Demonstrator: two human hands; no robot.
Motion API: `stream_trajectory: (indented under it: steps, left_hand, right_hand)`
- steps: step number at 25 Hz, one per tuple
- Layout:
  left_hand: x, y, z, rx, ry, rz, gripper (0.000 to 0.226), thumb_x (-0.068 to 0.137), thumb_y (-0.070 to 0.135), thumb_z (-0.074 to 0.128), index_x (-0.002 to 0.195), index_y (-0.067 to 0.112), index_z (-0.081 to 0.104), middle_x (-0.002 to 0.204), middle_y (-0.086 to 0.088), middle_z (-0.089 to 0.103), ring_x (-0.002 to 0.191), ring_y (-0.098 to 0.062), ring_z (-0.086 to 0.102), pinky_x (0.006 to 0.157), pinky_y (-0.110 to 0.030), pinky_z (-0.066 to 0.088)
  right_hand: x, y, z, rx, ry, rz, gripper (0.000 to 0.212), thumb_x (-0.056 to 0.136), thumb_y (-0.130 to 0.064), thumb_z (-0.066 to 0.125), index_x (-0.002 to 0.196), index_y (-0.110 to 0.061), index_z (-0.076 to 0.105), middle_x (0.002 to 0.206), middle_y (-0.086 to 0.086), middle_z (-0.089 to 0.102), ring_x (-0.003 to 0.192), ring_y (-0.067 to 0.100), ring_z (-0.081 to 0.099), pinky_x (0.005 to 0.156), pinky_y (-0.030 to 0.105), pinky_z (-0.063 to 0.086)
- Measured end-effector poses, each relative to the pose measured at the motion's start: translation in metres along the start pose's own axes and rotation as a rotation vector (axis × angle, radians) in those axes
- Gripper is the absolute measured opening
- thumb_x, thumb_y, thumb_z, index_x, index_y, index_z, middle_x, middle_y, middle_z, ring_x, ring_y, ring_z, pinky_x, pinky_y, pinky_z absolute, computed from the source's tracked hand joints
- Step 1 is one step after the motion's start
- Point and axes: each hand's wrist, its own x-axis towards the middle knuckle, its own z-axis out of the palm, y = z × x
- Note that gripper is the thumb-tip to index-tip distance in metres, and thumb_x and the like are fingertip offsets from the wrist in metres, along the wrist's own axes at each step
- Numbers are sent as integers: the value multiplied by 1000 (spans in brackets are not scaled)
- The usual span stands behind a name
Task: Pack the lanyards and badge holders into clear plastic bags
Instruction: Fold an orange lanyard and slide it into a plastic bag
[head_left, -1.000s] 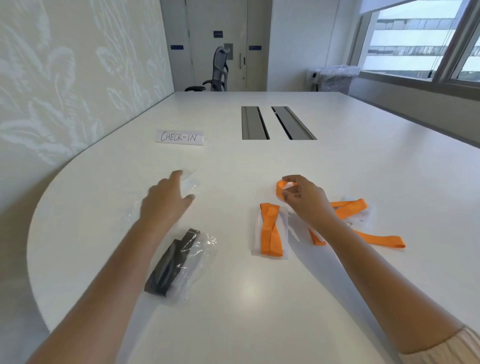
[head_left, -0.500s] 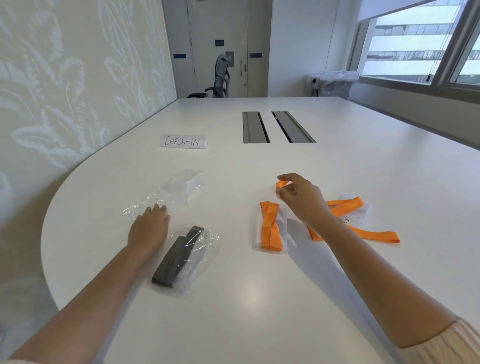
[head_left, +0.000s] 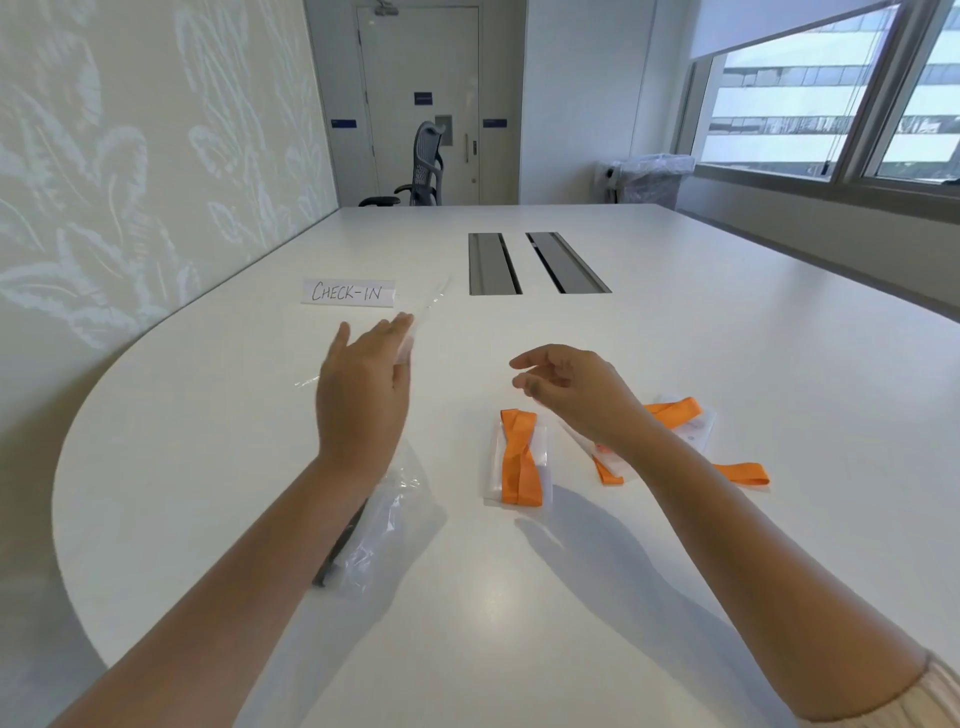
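Observation:
My left hand (head_left: 363, 395) is raised above the table and pinches an empty clear plastic bag (head_left: 430, 304), seen edge-on beyond my fingertips. My right hand (head_left: 571, 395) hovers with its fingers curled and apart, and nothing shows in it. Just below it a folded orange lanyard (head_left: 519, 457) lies on a clear badge holder (head_left: 543, 441). A second orange lanyard (head_left: 740, 472) trails over another badge holder (head_left: 698, 431) to the right, partly hidden by my right wrist. Under my left forearm lies a clear bag holding a dark lanyard (head_left: 374, 525).
A paper sign reading CHECK-IN (head_left: 348, 292) sits beyond my left hand. Two grey cable hatches (head_left: 535, 262) are set into the white table (head_left: 727, 338). The patterned wall runs along the left; an office chair (head_left: 423, 171) stands at the far end.
My left hand has lifted off the table with a clear bag and moved forward and right. My right hand has let go of the orange loop it pinched and has risen.

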Motion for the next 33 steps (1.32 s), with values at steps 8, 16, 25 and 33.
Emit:
stream_trajectory:
  steps: [8, 16, 25, 33]
  left_hand:
    - [-38, 58, 54, -32, -116, 114, 36, 80, -2, 62, 116, 0, 61, 112, -15, 67, 106, -33, 62, 97, -55, 40]
    - [-45, 55, 68, 108, -86, 189, 37, 85, 13, 61, 120, 4, 59, 118, -11, 65, 113, -30, 59, 98, -57, 37]
    - [-49, 56, 64, -90, -244, -25, 51, 84, 36, 62, 126, 7, 54, 117, -7, 65, 112, -25, 58, 103, -48, 35]
    - [-44, 53, 61, -207, -315, -309, 30, 81, 46, 61, 94, 22, 49, 76, 10, 57, 72, -17, 60, 62, -27, 37]
  right_hand:
    - [-5, -17, -9, 374, -45, 125, 21, 85, -40, 61, 87, -21, 71, 81, -3, 75, 75, 11, 71, 66, 22, 58]
    - [-2, -11, -10, 379, 43, 210, 18, 83, -36, 66, 80, -19, 72, 71, -4, 73, 67, 8, 70, 60, 20, 57]
    - [0, 0, -4, 164, 125, 183, 8, 81, -15, 69, 73, -16, 71, 61, -8, 68, 55, 0, 62, 60, 15, 55]
    - [-2, 4, 4, -76, 144, 52, 12, 78, -18, 67, 68, -25, 68, 53, -16, 64, 55, -3, 60, 60, 15, 50]
